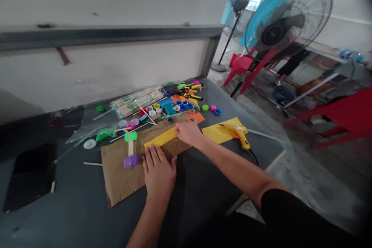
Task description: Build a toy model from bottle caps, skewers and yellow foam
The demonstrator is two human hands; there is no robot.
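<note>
Yellow strip (161, 137) lies on brown cardboard (119, 182), just below the frame's centre. From where I stand, the left hand (159, 172) rests flat, fingers extended, at the strip's left end; the right hand (188, 132) curls over the other, whether gripping I cannot tell.

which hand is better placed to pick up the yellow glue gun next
Probably the right hand: it is nearer the yellow glue gun, which lies to its right. The left hand is farther off, at the left end of the yellow strip.
</note>
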